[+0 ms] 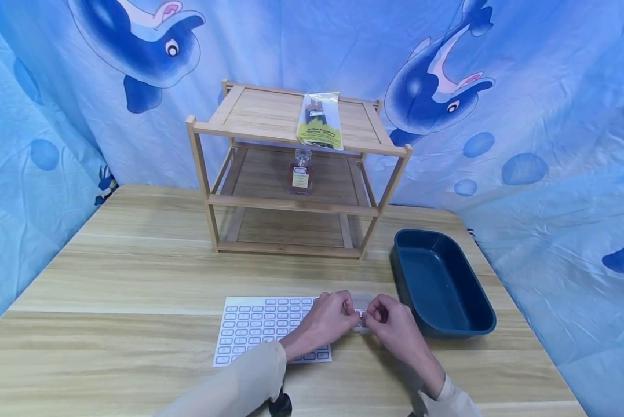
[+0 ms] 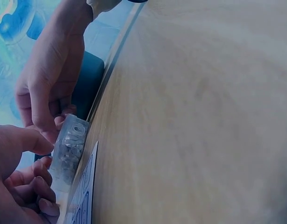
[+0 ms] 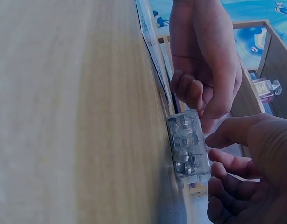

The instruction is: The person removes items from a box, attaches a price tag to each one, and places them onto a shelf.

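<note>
A small clear plastic box point(image 3: 188, 147) of shiny thumbtacks lies on the table between my two hands. On its top, a small white label with a dark border point(image 1: 361, 313) shows between my fingertips. My left hand point(image 1: 326, 318) comes in from the left, its thumb and forefinger pinching at the label's near side. Opposite it, my right hand point(image 1: 397, 325) pinches at the label's other side with thumb and forefinger. Their remaining fingers are curled. Under my left forearm lies a white sheet of bordered labels point(image 1: 254, 324), partly covered.
A dark blue bin point(image 1: 447, 289) stands right of my right hand. Behind is a three-tier wooden shelf point(image 1: 291, 207), with a printed packet point(image 1: 320, 121) on top and a labelled glass bottle point(image 1: 300, 176) on the middle tier. A blue dolphin-print curtain point(image 1: 312, 46) surrounds the table.
</note>
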Tool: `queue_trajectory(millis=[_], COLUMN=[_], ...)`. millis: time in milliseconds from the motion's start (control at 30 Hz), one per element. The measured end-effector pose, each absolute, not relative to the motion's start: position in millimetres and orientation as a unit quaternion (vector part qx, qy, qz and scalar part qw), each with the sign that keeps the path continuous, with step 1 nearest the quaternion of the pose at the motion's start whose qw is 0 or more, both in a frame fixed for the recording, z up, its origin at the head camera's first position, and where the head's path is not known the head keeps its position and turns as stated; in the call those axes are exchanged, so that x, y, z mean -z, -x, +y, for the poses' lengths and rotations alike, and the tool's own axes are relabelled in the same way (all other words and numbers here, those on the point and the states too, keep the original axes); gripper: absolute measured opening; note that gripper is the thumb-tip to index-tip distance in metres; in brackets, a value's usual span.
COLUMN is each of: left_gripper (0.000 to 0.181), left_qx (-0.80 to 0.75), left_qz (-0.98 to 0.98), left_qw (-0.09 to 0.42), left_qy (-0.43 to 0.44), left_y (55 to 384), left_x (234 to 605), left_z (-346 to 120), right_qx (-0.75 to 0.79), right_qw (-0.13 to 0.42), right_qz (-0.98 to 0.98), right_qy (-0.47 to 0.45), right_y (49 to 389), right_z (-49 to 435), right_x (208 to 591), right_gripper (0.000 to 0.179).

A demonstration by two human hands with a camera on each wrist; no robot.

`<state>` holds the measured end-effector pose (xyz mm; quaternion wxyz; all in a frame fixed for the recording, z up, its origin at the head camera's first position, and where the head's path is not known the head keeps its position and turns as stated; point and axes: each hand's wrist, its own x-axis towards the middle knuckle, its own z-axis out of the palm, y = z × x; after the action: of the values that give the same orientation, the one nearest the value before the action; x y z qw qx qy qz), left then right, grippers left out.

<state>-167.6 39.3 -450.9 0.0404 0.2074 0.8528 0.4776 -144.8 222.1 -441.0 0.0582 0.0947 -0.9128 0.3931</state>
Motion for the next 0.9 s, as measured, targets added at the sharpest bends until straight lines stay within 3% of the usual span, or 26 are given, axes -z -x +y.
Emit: queue_trajectory(millis=[300, 467, 667, 900], left_gripper=[0.01, 0.015, 0.043, 0.078], left_qx=[-0.462, -0.444, -0.396, -0.37], left_qz=[0.859, 0.868, 0.888, 0.896], left_qw=[0.032, -0.004, -0.017, 0.033], left_qy=[-0.217, -0.223, -0.233, -0.243], left_y=[165, 164, 165, 163], left_x=[450, 449, 448, 448], left_z=[37, 34, 29, 27], right_qx=[-0.391, -0.386, -0.366, -0.368], right_qw=[0.079, 0.106, 0.07, -0.009], right_qz=[-0.913, -0.909, -0.918, -0.916], right_qy=[-0.087, -0.111, -0.135, -0.159], right_y=[142, 139, 137, 139], right_z=[225, 229, 235, 240], right_x=[440, 442, 443, 445], right_gripper=[0.012, 0.02, 0.048, 0.075])
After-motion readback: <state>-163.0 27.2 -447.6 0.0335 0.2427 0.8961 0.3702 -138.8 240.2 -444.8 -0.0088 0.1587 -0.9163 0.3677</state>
